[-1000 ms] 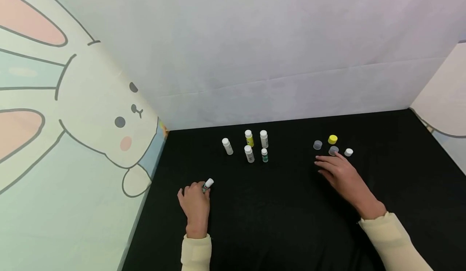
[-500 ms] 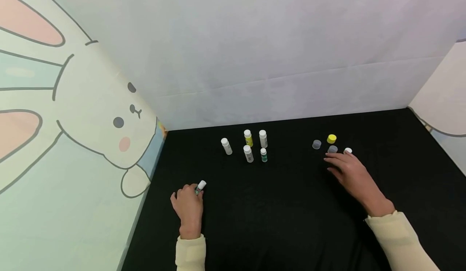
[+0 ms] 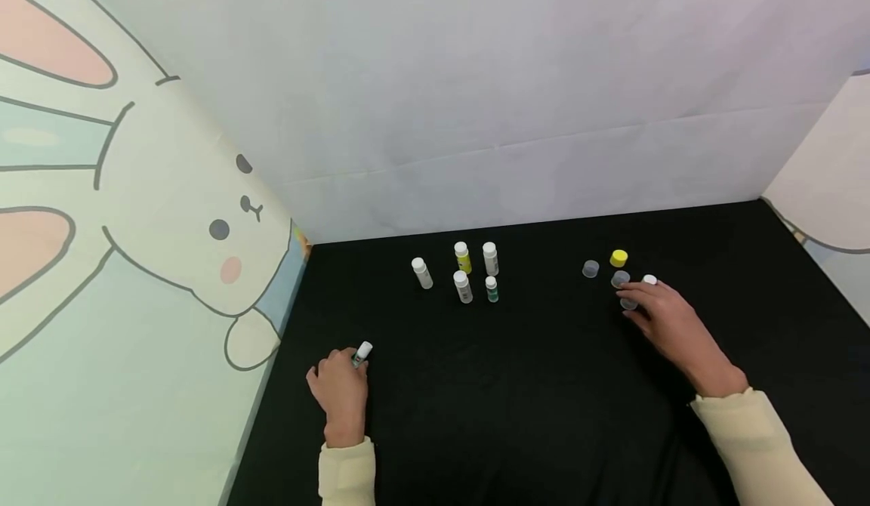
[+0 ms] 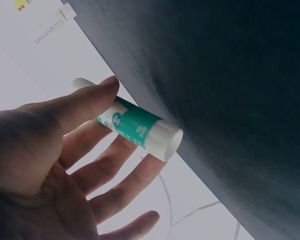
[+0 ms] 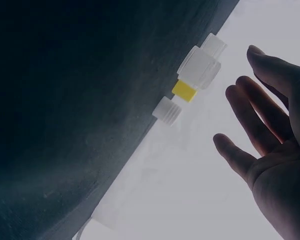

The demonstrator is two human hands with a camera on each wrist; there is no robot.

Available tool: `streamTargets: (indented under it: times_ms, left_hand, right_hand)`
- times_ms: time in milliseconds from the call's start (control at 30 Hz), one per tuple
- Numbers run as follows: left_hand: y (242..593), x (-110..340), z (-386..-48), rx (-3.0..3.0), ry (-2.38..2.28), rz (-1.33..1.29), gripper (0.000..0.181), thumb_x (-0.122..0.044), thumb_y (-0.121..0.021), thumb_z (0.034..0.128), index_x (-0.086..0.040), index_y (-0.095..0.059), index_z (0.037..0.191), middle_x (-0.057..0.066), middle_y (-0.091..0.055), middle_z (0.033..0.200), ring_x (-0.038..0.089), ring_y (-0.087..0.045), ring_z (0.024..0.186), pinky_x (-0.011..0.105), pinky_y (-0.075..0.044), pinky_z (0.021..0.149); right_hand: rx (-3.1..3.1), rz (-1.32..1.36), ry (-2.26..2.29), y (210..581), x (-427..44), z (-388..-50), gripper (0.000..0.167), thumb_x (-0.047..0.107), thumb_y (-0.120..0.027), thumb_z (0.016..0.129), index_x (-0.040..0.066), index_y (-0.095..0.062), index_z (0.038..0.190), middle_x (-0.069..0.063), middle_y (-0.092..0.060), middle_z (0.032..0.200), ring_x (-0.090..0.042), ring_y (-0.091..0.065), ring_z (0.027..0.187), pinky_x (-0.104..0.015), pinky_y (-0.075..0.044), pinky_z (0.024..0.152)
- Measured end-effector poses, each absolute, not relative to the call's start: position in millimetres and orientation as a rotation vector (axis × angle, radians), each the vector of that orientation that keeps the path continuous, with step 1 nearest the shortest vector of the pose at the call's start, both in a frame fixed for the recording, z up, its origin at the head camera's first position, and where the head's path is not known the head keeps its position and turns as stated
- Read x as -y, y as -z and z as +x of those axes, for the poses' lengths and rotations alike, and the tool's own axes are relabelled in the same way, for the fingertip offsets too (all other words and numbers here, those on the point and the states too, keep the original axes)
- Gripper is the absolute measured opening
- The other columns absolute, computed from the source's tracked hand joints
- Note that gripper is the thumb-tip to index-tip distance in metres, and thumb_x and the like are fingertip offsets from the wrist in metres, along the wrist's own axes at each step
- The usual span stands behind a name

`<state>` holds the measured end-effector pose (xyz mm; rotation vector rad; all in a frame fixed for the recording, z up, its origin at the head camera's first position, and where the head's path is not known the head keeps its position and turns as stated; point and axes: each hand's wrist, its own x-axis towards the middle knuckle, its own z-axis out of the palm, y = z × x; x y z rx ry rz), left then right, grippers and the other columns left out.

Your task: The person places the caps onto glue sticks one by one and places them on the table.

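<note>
Five standing tubes [image 3: 464, 288], left hand [image 3: 342, 390] pinching green-labelled tube [image 4: 134, 124], right hand [image 3: 671, 329] spread near caps [image 3: 618, 258]

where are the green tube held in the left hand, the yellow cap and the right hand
Green tube [image 4: 130, 123]: left wrist view, on its green label.
Yellow cap [image 5: 184, 91]: right wrist view, on its side.
Right hand [image 3: 669, 323]: head view, on the back of the hand.
</note>
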<state>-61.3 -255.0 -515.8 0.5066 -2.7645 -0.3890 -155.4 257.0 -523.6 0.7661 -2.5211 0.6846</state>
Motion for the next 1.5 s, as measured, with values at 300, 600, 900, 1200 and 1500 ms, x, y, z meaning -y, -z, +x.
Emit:
streamTargets:
  times_ms: [300,600,900,1200,1500]
  left_hand:
    - [515.3,262.0,-61.0,2.8,0.404,0.549,0.012,-0.003,-0.083,0.0872,0.0,-0.08,0.099,0.022,-0.071,0.091,0.047,-0.066,0.091,0.074,-0.039,0.105]
    - [518.1,265.9,-61.8,2.803,0.373,0.55,0.012,-0.001,-0.083,0.0854,0.001,-0.08,0.097,0.022,-0.069,0.088,0.047,-0.066,0.086,0.072,-0.043,0.099]
    - [516.0,265.7,-61.4,2.831,0.377,0.55,0.011,0.0,-0.084,0.084,0.0,-0.08,0.094,0.022,-0.069,0.086,0.046,-0.065,0.082,0.069,-0.045,0.091]
    - [515.8,265.9,-61.3,2.829,0.399,0.56,0.011,0.0,-0.083,0.0839,0.0,-0.08,0.094,0.022,-0.07,0.088,0.045,-0.065,0.082,0.067,-0.047,0.087]
    - [513.3,266.3,-60.9,2.852,0.421,0.572,0.015,-0.001,-0.083,0.0855,0.001,-0.079,0.1,0.023,-0.07,0.092,0.045,-0.066,0.085,0.067,-0.047,0.087]
  right_hand:
    - [2.587,0.763,-0.676,524.6,-262.2,-158.6,0.044,-0.014,-0.089,0.069,-0.008,-0.075,0.111,-0.026,-0.074,0.113,-0.043,-0.07,0.099,-0.06,-0.055,0.081]
    - [2.631,0.749,-0.682,525.6,-266.2,-160.2,0.043,-0.016,-0.087,0.071,-0.008,-0.074,0.111,-0.026,-0.074,0.111,-0.044,-0.071,0.097,-0.061,-0.056,0.081]
    - [2.723,0.704,-0.669,524.3,-268.8,-163.5,0.037,-0.015,-0.084,0.075,-0.007,-0.074,0.11,-0.025,-0.074,0.109,-0.043,-0.071,0.094,-0.062,-0.056,0.08]
    - [2.726,0.718,-0.677,525.6,-269.5,-167.8,0.035,-0.016,-0.084,0.075,-0.005,-0.074,0.106,-0.019,-0.073,0.101,-0.036,-0.071,0.087,-0.057,-0.058,0.074]
    - [2.747,0.694,-0.68,524.9,-268.2,-171.9,0.032,-0.017,-0.083,0.075,-0.005,-0.073,0.104,-0.021,-0.073,0.101,-0.036,-0.071,0.087,-0.058,-0.058,0.075]
